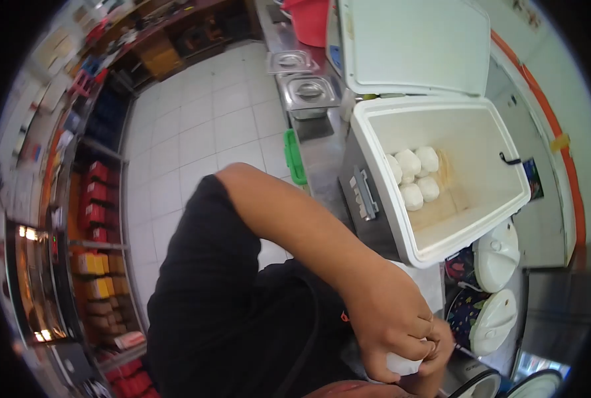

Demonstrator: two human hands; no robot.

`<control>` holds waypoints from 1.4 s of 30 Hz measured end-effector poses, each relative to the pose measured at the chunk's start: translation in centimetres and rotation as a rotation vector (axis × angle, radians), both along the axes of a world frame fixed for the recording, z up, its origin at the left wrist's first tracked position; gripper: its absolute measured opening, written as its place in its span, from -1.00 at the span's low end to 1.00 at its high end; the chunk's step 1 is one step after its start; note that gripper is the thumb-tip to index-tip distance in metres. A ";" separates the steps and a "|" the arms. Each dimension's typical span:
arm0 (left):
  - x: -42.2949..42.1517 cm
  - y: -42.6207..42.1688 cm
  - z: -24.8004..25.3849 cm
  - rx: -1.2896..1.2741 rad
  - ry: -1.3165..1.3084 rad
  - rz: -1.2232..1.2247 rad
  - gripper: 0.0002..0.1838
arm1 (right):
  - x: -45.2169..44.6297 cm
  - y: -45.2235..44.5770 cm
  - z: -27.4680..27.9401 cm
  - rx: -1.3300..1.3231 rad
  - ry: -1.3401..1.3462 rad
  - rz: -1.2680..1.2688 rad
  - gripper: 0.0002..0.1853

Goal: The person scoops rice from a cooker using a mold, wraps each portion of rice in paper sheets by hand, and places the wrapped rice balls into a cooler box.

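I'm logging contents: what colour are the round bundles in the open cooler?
White; the round bundles show best in the head view.

Wht tiled flr (242,123); metal shelving (100,245) L side; pale wall (564,66) R; far end blurry, prob. brown cabinets (161,58).

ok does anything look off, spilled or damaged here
The one oddity is tan-brown staining inside the open white-lined plastic cooler box, beside the round white bundles; it stands out against the paler walls. I can't tell whether it's a spill or old discolouration.
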State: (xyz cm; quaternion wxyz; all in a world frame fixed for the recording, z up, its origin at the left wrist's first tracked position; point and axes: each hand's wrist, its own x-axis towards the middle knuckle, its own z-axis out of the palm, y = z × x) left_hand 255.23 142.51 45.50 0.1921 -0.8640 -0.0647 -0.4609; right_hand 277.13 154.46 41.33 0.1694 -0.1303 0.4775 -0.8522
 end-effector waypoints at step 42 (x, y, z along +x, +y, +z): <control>-26.1 5.4 -12.0 -0.137 -0.246 0.666 -0.44 | -25.4 11.6 -15.5 1.338 -0.894 0.700 -0.39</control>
